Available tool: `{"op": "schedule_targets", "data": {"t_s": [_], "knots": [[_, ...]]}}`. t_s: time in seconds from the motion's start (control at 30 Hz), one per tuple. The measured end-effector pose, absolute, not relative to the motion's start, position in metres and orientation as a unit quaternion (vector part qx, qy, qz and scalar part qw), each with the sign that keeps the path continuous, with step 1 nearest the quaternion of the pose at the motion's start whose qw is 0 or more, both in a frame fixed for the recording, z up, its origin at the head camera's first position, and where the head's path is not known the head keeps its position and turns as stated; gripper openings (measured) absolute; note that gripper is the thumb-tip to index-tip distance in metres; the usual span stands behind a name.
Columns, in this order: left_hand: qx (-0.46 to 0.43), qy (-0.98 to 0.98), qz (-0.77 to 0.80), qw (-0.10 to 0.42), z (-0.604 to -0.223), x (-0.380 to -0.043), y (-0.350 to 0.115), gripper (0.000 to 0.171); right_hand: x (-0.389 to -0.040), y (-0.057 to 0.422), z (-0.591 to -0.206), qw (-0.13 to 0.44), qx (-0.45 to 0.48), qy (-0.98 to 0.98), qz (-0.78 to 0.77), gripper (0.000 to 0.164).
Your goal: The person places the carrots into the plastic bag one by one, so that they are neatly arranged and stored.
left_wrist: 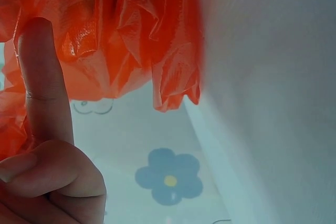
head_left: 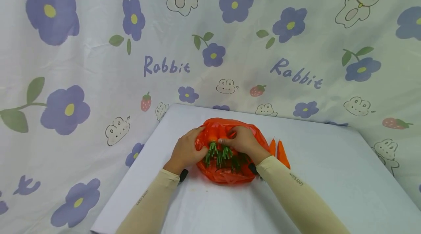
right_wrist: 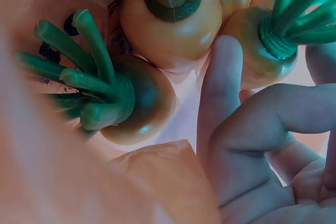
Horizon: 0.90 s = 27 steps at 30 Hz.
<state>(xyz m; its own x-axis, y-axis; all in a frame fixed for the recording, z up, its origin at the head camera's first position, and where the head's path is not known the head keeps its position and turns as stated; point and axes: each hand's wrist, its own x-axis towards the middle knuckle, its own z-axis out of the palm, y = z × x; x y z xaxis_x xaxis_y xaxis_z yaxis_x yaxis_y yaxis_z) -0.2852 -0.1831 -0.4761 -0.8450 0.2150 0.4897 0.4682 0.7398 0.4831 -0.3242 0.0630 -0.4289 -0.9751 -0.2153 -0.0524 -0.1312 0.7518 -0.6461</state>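
A thin red plastic bag (head_left: pixel 227 179) lies wide open on the table, with several glossy orange carrots (right_wrist: pixel 170 35) inside it. Their cut green stems (head_left: pixel 226 152) point toward me. At the bag's left side my left hand (head_left: pixel 187 150) holds the plastic, thumb over the rim; one finger (left_wrist: pixel 44 77) lies straight along the bag in the left wrist view. My right hand (head_left: pixel 243 139) reaches in from the right and grips a carrot (right_wrist: pixel 252 64) below its stems, between thumb and fingers. Its fingertips are partly hidden.
Two more carrots (head_left: pixel 282 155) lie on the white table (head_left: pixel 329 168) just right of the bag, tips pointing away. Behind the table hangs a white curtain (head_left: pixel 243 62) with flowers and rabbits.
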Motion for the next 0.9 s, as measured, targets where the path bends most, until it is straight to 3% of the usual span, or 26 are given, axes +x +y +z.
{"op": "schedule_targets", "data": {"t_s": [0.43, 0.9], "knots": [[-0.186, -0.912, -0.311, 0.194, -0.475, -0.286, -0.178, 0.07, -0.317, 0.071, -0.428, 0.02, -0.106, 0.946, -0.306, 0.065], [-0.19, -0.902, -0.312, 0.229, -0.481, -0.287, -0.181, 0.068, -0.272, 0.12, -0.386, -0.058, -0.171, 0.908, -0.379, 0.054]]}}
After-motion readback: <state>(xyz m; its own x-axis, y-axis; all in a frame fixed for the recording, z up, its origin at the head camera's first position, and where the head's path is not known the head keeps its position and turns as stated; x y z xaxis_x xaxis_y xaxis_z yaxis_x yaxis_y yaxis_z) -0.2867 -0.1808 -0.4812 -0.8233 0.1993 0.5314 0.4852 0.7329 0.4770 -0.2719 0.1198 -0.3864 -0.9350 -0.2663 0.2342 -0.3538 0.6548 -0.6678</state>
